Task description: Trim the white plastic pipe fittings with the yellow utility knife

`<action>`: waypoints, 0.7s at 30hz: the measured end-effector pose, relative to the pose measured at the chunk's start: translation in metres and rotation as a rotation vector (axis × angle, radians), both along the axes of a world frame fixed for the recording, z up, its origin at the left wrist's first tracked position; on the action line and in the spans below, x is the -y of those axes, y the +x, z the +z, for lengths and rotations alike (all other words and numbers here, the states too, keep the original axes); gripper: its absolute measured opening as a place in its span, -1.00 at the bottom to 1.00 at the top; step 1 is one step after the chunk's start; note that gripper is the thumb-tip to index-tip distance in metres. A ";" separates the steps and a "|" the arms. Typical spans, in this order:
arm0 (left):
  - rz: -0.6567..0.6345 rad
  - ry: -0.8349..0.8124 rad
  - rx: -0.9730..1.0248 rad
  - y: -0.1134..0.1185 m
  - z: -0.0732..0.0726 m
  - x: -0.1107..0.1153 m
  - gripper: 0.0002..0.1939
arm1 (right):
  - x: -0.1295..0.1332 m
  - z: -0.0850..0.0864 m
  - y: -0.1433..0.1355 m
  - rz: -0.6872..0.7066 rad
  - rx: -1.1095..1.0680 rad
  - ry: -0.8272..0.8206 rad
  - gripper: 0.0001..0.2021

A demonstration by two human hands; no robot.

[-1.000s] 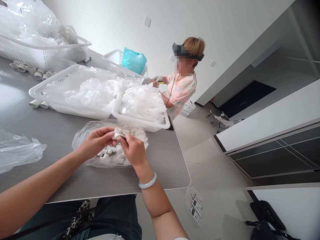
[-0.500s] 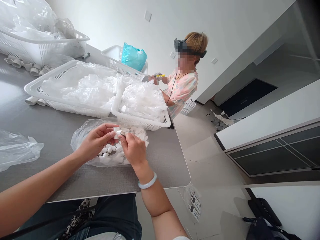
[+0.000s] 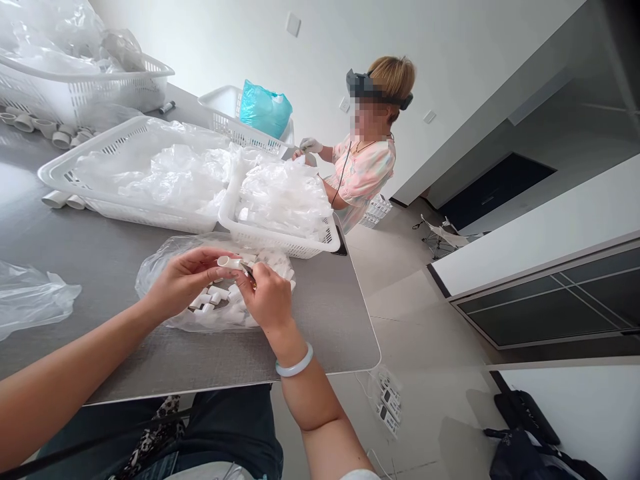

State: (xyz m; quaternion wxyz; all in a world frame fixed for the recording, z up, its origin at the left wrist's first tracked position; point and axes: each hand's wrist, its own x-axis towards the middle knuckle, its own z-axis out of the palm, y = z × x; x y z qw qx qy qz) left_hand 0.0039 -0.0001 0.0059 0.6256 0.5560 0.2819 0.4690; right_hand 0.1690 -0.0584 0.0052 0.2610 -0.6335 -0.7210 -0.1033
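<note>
The left hand (image 3: 186, 279) pinched a white fitting (image 3: 230, 263) above the bag (image 3: 154, 267) on the tabletop (image 3: 333, 320). The fitting had turned: its open end, uppermost a second earlier, now lay toward the left hand, probably presenting another part for work. The right hand (image 3: 270, 295) clutched a dark tool (image 3: 249, 271), mostly hidden by fingers; whether it touched the fitting was unclear.

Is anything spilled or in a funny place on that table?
Nothing looks clearly spilled. One slightly odd thing: two pipe pieces poke out by the long basket, loose on the table, away from the pile of white fittings.
</note>
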 end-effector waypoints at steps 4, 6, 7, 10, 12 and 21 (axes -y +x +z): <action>-0.037 -0.030 0.010 -0.001 0.006 0.002 -0.82 | 0.001 0.001 0.000 0.013 0.012 -0.006 -0.58; -0.044 -0.046 0.038 -0.002 0.007 0.001 -0.83 | 0.001 0.001 -0.001 0.027 0.005 0.001 -0.58; -0.044 -0.053 0.052 -0.002 0.007 0.001 -0.83 | 0.001 0.002 -0.001 0.026 0.001 0.002 -0.58; -0.047 -0.068 0.070 -0.004 0.007 0.000 -0.84 | 0.001 0.003 -0.001 -0.006 -0.004 -0.022 -0.58; -0.052 -0.070 0.056 -0.004 0.007 0.000 -0.83 | 0.001 0.004 -0.001 -0.015 -0.002 -0.048 -0.57; -0.038 -0.018 0.033 -0.002 0.011 0.002 -0.84 | 0.001 0.001 -0.002 -0.001 -0.023 -0.034 -0.57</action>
